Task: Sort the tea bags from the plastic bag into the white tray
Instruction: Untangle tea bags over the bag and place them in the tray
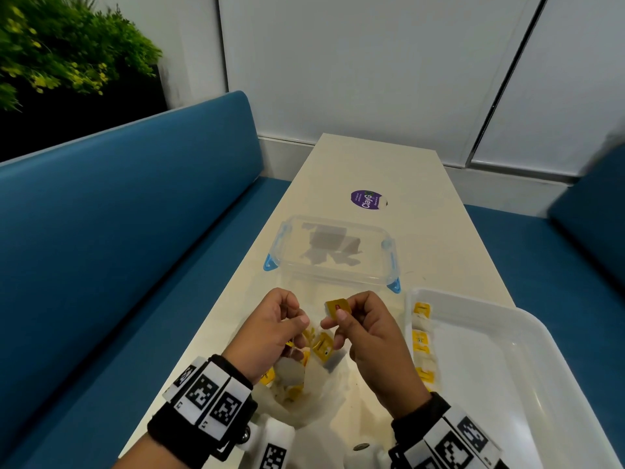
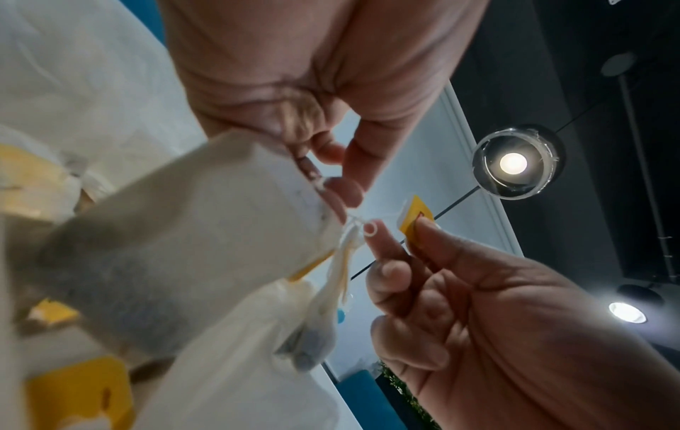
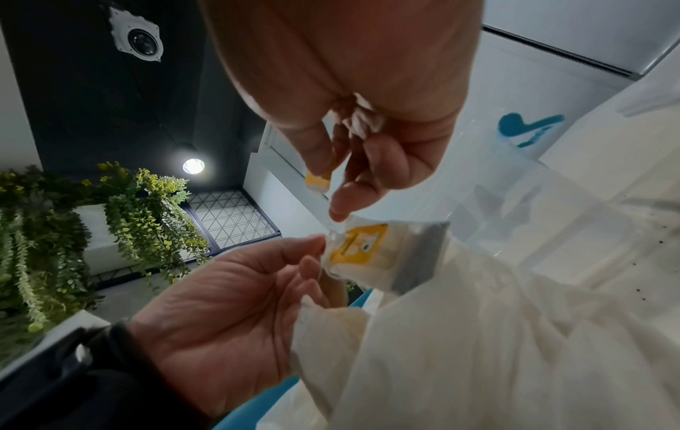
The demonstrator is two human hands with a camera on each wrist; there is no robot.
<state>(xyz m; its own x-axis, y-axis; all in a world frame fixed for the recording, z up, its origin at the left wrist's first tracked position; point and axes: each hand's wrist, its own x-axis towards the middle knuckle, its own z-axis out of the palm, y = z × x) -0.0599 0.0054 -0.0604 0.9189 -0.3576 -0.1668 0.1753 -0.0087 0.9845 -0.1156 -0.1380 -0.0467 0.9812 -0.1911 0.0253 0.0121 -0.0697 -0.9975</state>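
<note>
Above the crumpled plastic bag [image 1: 306, 399], my left hand [image 1: 302, 322] pinches tangled white strings [image 2: 351, 232]. Several tea bags [image 1: 291, 372] hang from them. One white tea bag [image 2: 184, 247] fills the left wrist view. My right hand [image 1: 333, 320] pinches a yellow paper tag [image 1: 336, 307] tied to the same tangle, a little right of the left fingertips. In the right wrist view, a tea bag with a yellow label [image 3: 371, 247] hangs between both hands. The white tray [image 1: 514, 336] lies at the right, with a row of tea bags [image 1: 422, 343] along its left wall.
A clear lidded container with blue clips [image 1: 333, 252] stands just beyond my hands. Behind it, a purple round sticker [image 1: 368, 199] lies on the narrow cream table [image 1: 372, 164]. Blue bench seats [image 1: 118, 231] flank the table on both sides.
</note>
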